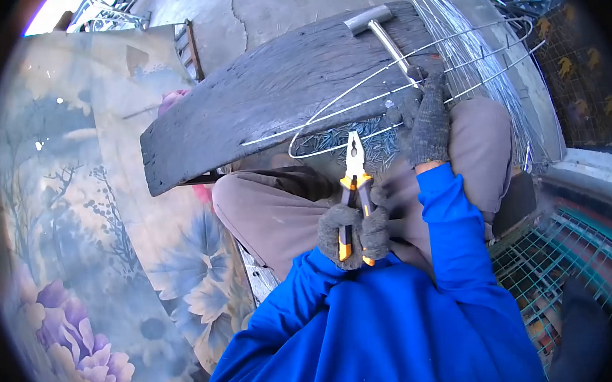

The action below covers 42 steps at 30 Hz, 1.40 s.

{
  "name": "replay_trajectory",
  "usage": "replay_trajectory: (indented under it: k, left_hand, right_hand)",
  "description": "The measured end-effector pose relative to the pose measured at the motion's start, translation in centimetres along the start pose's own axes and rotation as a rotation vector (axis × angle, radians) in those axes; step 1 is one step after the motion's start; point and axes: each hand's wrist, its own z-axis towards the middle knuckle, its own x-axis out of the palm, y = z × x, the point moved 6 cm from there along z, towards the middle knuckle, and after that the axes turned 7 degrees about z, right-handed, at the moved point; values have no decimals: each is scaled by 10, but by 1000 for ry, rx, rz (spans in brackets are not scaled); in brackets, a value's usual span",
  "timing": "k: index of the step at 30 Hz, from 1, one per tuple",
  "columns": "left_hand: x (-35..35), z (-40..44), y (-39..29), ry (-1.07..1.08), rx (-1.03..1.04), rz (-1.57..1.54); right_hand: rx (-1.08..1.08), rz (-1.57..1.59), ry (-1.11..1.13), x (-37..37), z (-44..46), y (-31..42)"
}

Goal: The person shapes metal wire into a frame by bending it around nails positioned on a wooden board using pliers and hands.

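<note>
Blue shirt [373, 335], then pliers [353, 181] within left fingers [375, 234], nose [353, 148] beyond.

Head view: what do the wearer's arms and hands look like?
Left hand and right hand: dark grey knit gloves, fuzzy-looking. Long sleeves: bright blue, creased. Narrow gap between right glove and cuff. No cables or markings visible.

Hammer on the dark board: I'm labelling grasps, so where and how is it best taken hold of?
Probably by the slim handle, coming from the person's side with the right hand: the bulky head lies at the far end, and the handle slants toward that hand.
</note>
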Motion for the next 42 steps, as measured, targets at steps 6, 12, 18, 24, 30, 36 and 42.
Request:
replay_trajectory:
  k: [6, 12, 18, 24, 30, 36, 42]
  left_hand:
    - [11, -4, -2, 164, 66, -189]
    - [16, -7, -12, 202, 75, -164]
    - [8, -22, -33, 34, 184, 36]
    - [8, -20, -13, -88, 13, 96]
    - [15, -27, 4, -102, -55, 63]
    - [18, -31, -8, -237, -71, 162]
    - [30, -23, -14, -121, -94, -12]
  right_hand:
    - [66, 243, 95, 2, 5, -8]
    - [107, 287, 39, 3, 0, -9]
    - [27, 230, 28, 5, -4, -10]
    - [63, 168, 10, 3, 0, -25]
    - [-9, 101, 24, 11, -7, -26]
    - [21, -15, 11, 9, 0, -37]
    - [31, -29, 239, 27, -8, -34]
